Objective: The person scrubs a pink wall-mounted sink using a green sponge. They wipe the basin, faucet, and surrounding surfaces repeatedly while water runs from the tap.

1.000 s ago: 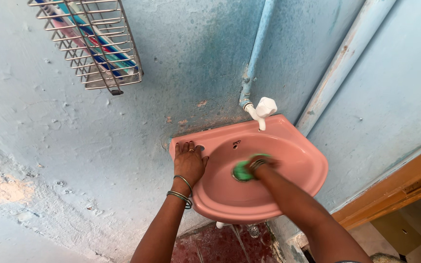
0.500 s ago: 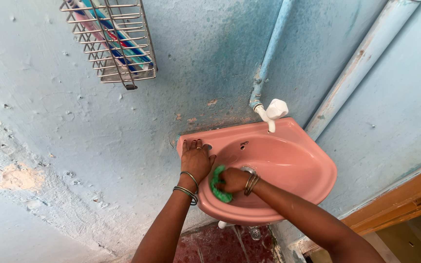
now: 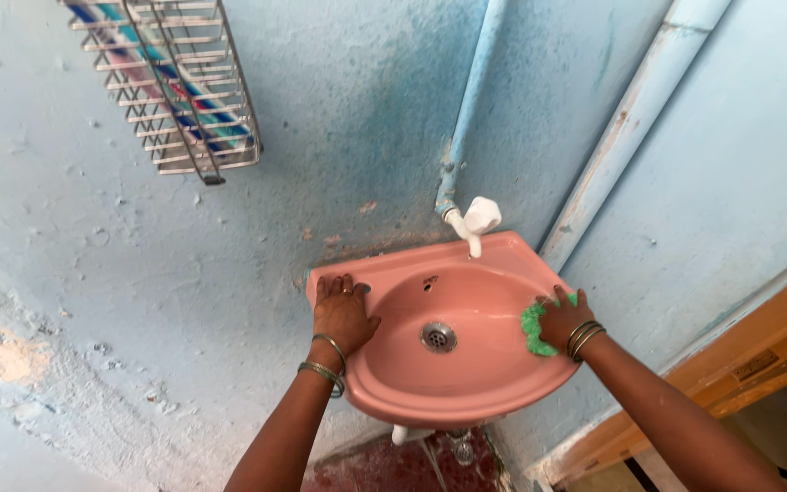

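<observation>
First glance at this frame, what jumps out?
A salmon-pink ceramic wall basin sits low in the middle against a scuffed pale-blue wall. The right hand presses a green scrub sponge on the basin's right rim; the left hand rests flat on its left rim. A wire rack hangs upper left.

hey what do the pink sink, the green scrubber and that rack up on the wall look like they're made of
Sink: likely glazed ceramic, smooth with a soft sheen.
Scrubber under the right hand: looks like fuzzy synthetic fibre or sponge, matte with a ragged edge.
Rack: thin metal wire, greyish, in an open grid.
</observation>
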